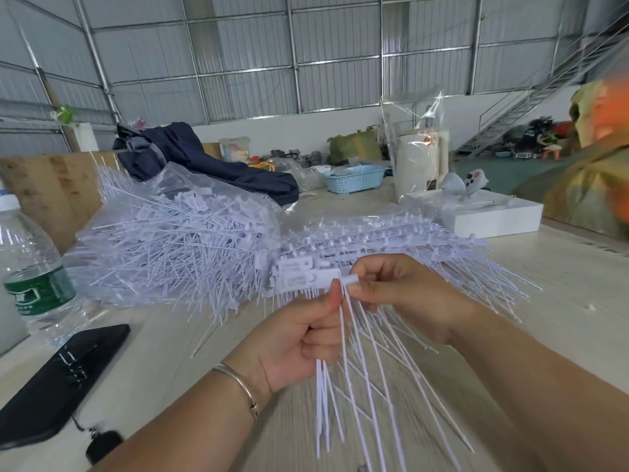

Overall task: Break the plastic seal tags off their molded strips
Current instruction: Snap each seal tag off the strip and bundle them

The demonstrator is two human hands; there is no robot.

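Left hand: the left hand [299,338] sits low in the middle of the view, fingers curled round a bundle of thin white tails [343,396] that hang down out of the fist, thumb pressed up against the tag end.
Right hand: the right hand [401,294] is just beside the left, touching it at the fingertips; thumb and forefinger pinch a small white stub at the end of the molded strip [306,277].
Molded strip: held up between the two hands above the table [561,301], its flat tag heads pointing left and its long tails fanning down and to the right.
Loose tags: a big heap of white seal tags [177,247] lies behind the hands, partly in a clear plastic bag [204,185]; whether these are already broken off cannot be told.
Left of table: a water bottle [30,267] with a green label stands at the edge, and a black phone [58,379] lies flat near it.
Far side: a dark blue garment [190,155], a light blue basket [357,178] and a white box [490,216].
Wrist: a thin bangle [241,386] sits on the left wrist.
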